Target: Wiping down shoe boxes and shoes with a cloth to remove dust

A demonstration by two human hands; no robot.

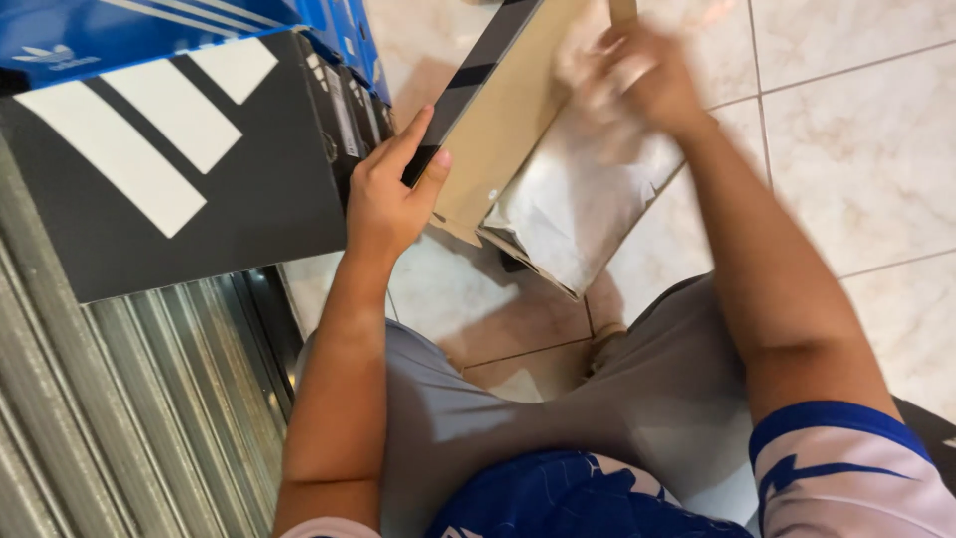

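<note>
Above the tiled floor, between my knees, I see an open shoebox tilted toward the camera, its brown cardboard interior exposed and its black striped rim facing left. My left hand grips that rim: the thumb lies on the inner face, the index finger extends along the outer edge, and the remaining fingers are curled behind it, so the box is steadied. My right hand is inside the box, on the white wrapping paper; motion blur prevents me from telling whether its fingers are spread or pinching the sheet. The paper fills the lower part of the box and hangs over its near edge, crumpled. No shoe is visible in the box. My judgement: the box is open and the paper is being handled, so work on the contents is under way but not finished. A black shoebox with white stripes lies to the left, under a blue shoebox, beside a metal shutter.
</note>
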